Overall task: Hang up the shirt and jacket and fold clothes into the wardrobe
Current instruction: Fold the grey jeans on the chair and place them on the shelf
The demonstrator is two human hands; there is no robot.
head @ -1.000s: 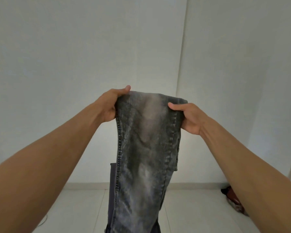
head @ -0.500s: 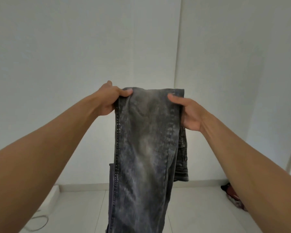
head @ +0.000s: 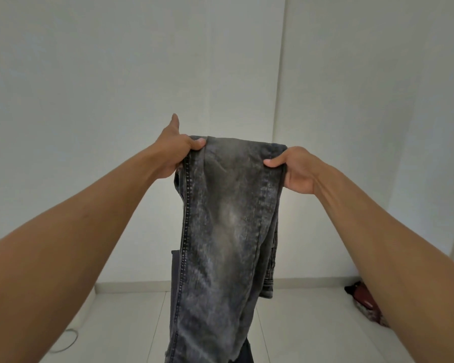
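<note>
A pair of faded grey jeans [head: 220, 231] hangs folded over at arm's length in front of me, the fold at the top and the legs falling past the frame's bottom edge. My left hand [head: 174, 150] pinches the fold's left corner, thumb on the front, forefinger sticking up. My right hand [head: 296, 170] grips the right corner, thumb on the front. The waistband end [head: 269, 281] hangs behind on the right side. No shirt, jacket or wardrobe is in sight.
White walls meet in a corner [head: 281, 74] ahead. The floor [head: 312, 323] is pale tile. A dark red and patterned heap [head: 363, 302] lies on the floor at the right wall. A thin cable loop [head: 68, 341] lies at lower left.
The back layer of the jeans has slid down behind on the right. My left forefinger has lifted off the fold. The view has tilted a little.
</note>
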